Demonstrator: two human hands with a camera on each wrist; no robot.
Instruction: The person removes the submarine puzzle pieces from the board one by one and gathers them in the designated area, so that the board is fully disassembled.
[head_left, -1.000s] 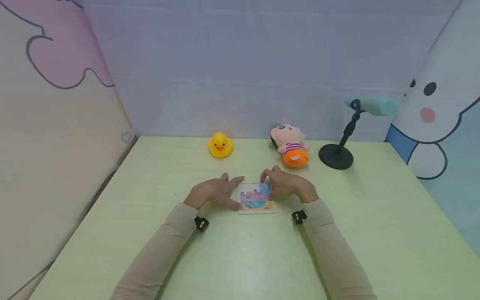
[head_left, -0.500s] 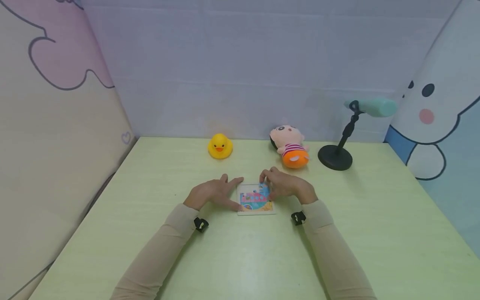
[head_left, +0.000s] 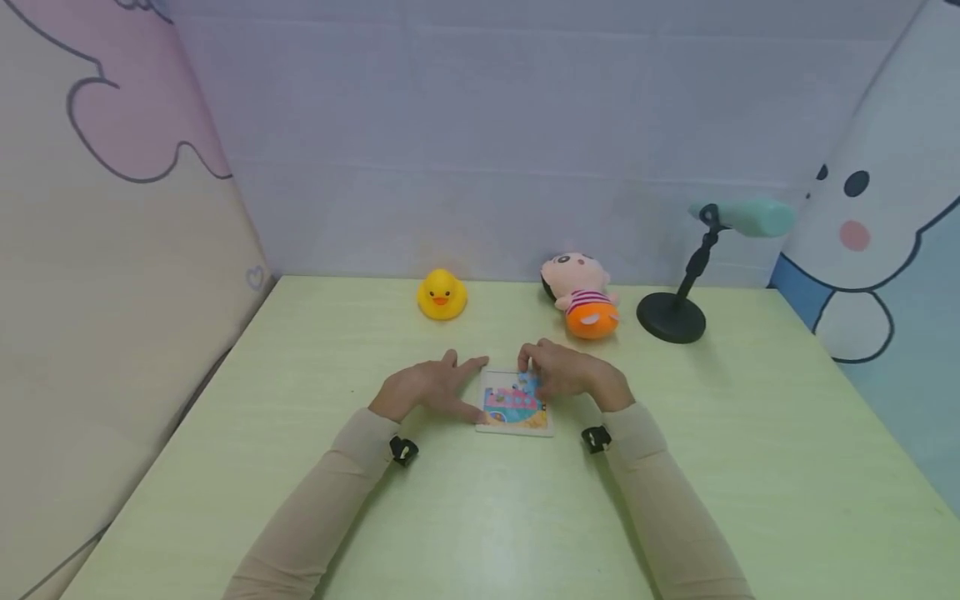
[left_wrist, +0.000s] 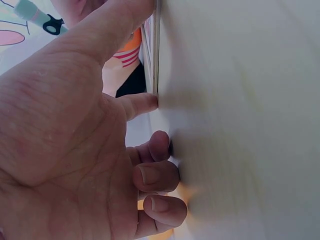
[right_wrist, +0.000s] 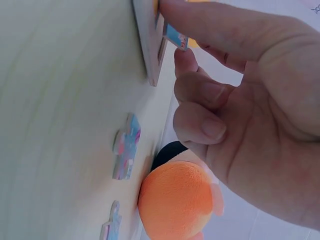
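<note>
At a puzzle board (head_left: 514, 432), left fingers (head_left: 472, 365) spread apart, right fingers (right_wrist: 186, 61) pinching a piece (right_wrist: 176, 37)

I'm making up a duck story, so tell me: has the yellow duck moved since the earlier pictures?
No. In the head view, the yellow duck sits in the same spot relative to the black stand and the back edge of the table.
</note>
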